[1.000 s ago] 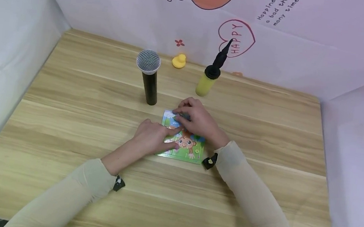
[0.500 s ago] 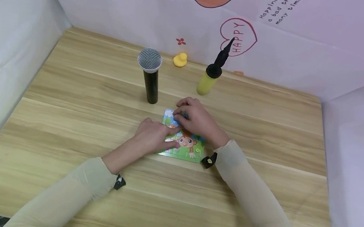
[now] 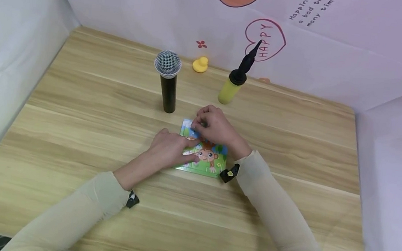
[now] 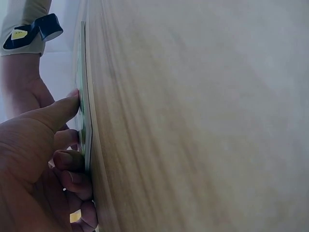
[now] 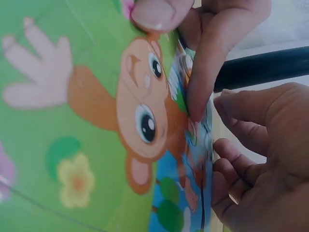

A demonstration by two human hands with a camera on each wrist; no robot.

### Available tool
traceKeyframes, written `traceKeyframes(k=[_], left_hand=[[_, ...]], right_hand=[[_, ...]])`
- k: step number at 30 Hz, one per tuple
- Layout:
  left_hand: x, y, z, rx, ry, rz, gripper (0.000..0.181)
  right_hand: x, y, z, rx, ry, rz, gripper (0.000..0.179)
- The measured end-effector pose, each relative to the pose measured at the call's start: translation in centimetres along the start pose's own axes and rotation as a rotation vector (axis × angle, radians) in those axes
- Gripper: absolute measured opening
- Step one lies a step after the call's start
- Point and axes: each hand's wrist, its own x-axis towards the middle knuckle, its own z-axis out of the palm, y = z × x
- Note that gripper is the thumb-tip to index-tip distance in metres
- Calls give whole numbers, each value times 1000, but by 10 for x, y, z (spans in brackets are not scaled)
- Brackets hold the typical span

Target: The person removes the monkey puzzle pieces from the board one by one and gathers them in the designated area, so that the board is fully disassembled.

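Observation:
A picture jigsaw puzzle with a cartoon monkey on green and blue lies flat on the wooden table. My left hand reaches in from the left, its extended thumb and index finger touching the puzzle's face. Edge-on in the left wrist view, the puzzle board has the left thumb against it, with other fingers bent beside its edge. The right hand is over the puzzle's upper edge, fingers bent. In the right wrist view, the right hand's fingertips are at that edge; whether they pinch a piece cannot be told.
A black microphone with a silver mesh head stands behind the puzzle. To its right are a small yellow duck and a yellow hand pump with a black top. A white printed backdrop rises behind the table.
The right hand's index finger has drawn in toward its thumb at the puzzle's upper edge. My left hand keeps its place on the puzzle. The head view has shifted slightly.

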Motion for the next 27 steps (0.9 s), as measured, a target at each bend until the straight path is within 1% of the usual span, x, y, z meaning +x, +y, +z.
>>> traceKeyframes(k=[2,4,7,10,13,17,21,25,27], left_hand=[[0,0,0,4,3,2,62],[0,0,-1,12,3,1,62],[0,0,-1,19,1,2,62],[0,1,-1,21,-1,4,61],[0,1,-1,21,2,1,61],[0,1,-2,17,0,-1,61],[0,1,-1,20,-6,-2,62],[0,0,-1,9,6,3,61],[0,0,0,2,13,7,61]], right_hand=[[-1,0,1,-5,-8,9,19],[-2,0,1,-20,-15,1,23],[-5,1,2,-65,-18,-38,29],[-7,0,3,-105,-20,-95,28],[-6,-2,2,-96,-19,-108,25],[-4,-2,1,-50,-30,-59,22],[2,-1,3,-44,-39,-4,20],[6,-3,3,-48,-31,22,18],[7,-4,2,-27,-23,46,17]])
